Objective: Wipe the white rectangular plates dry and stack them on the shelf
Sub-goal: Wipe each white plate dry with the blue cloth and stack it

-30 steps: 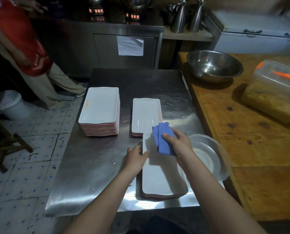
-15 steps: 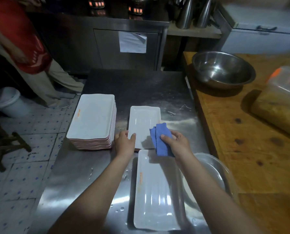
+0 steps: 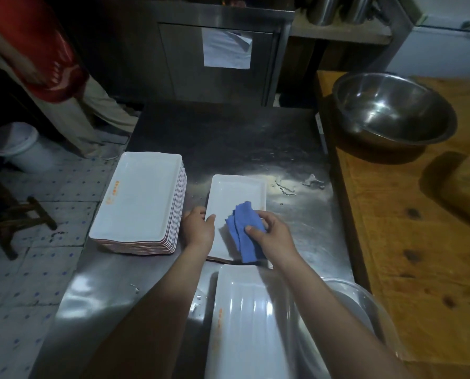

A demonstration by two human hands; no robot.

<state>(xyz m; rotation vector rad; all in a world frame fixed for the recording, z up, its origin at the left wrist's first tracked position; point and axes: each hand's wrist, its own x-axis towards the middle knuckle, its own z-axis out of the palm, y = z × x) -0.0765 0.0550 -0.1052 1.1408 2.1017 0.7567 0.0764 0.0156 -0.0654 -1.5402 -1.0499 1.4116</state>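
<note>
A white rectangular plate point(image 3: 235, 194) tops a small pile in the middle of the steel table point(image 3: 228, 138). My left hand point(image 3: 198, 228) grips its left edge, thumb on the rim. My right hand point(image 3: 273, 235) presses a folded blue cloth point(image 3: 243, 231) onto the plate's near half. A tall stack of white plates point(image 3: 143, 198) stands to the left. Another white plate point(image 3: 244, 324) lies nearest me, below my arms.
A steel bowl point(image 3: 389, 110) sits on the wooden counter point(image 3: 419, 242) at the right. A clear bowl point(image 3: 365, 305) rests at the table's near right corner. A person in red point(image 3: 36, 50) stands at the far left by a white bucket point(image 3: 17, 146).
Both hands have left the near plate and moved forward to the middle pile. My left hand now holds that plate's left edge and the cloth lies on it.
</note>
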